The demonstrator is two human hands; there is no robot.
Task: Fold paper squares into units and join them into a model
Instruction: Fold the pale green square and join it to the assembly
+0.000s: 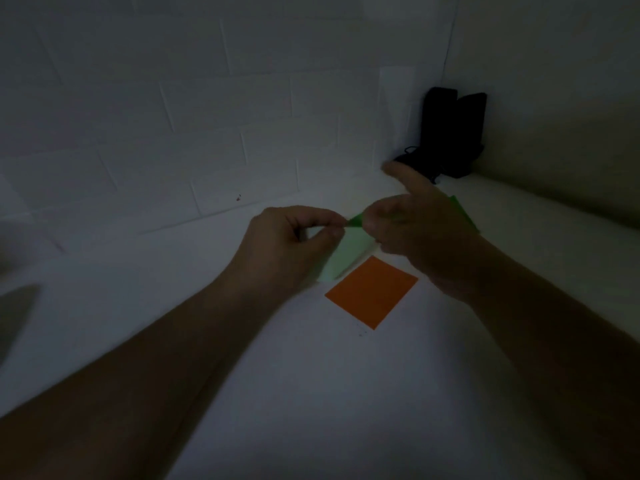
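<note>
In dim light, a green folded paper (356,221) is held above the white table between both hands. My left hand (291,244) pinches its left tip with thumb and forefinger. My right hand (415,230) grips the other part, forefinger stretched out; a green edge (462,213) shows past its knuckles. Under the hands lies a pale green paper (349,254), partly hidden. An orange paper square (372,292) lies flat on the table just in front of it.
A black object (450,133) stands in the back right corner against the walls. A white brick wall runs along the back. A grey shape (17,317) sits at the left edge. The white table (346,393) spreads toward me.
</note>
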